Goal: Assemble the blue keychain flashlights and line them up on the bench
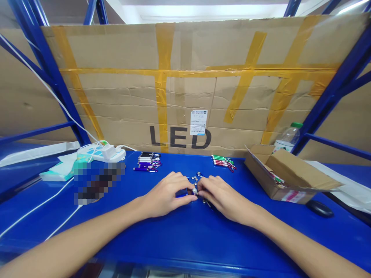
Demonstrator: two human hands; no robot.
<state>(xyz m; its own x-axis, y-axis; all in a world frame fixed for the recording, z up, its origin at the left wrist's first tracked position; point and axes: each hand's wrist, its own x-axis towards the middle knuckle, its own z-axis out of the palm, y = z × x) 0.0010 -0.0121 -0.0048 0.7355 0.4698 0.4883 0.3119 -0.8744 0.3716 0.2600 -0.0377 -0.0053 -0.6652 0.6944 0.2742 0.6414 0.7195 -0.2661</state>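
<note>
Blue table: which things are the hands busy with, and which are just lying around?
In hand:
- left hand and right hand pinching a small silver piece
- loose silver bits beside them
- purple-and-black keychain lights
- red-and-green keychain lights
- open cardboard box holding more

Lying about:
- power strip
- tissue pack
- water bottle
- computer mouse

Cardboard box (pixel 292 173) w/ mouse (pixel 320 208) just beside, water bottle (pixel 288 137) behind — power strip (pixel 95 155) far left.
</note>
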